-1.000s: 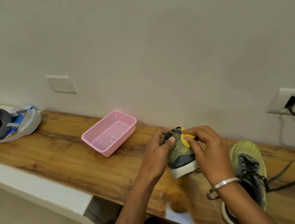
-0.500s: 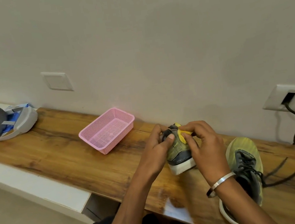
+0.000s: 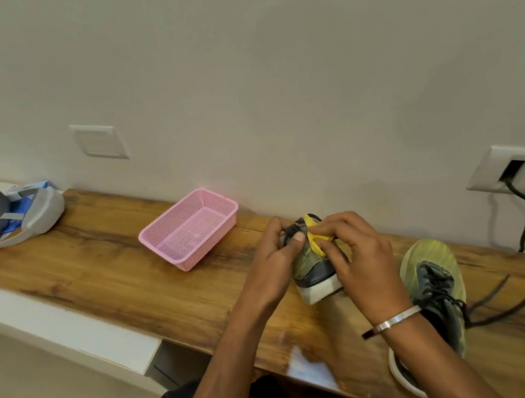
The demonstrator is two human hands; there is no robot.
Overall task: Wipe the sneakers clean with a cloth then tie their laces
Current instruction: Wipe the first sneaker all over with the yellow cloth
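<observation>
A green-grey sneaker (image 3: 314,267) with a white sole stands on the wooden shelf (image 3: 129,268), heel toward me. My left hand (image 3: 274,258) grips its top at the collar, thumb pressed on the dark heel tab. My right hand (image 3: 359,252) pinches a small yellow cloth (image 3: 316,240) against the sneaker's upper. Most of that sneaker is hidden behind both hands. The second sneaker (image 3: 435,289), yellow-green with a grey tongue, lies to the right behind my right wrist, its dark laces (image 3: 498,304) loose across the wood.
A pink mesh basket (image 3: 191,229) sits left of the hands near the wall. A grey headset-like device (image 3: 3,215) lies at the far left. A wall socket (image 3: 517,173) with a black cable hangs at the right. The shelf's front edge runs close to my knees.
Both hands stay on the sneaker; the right fingers with the yellow cloth have shifted slightly over the upper. The view has drifted a little.
</observation>
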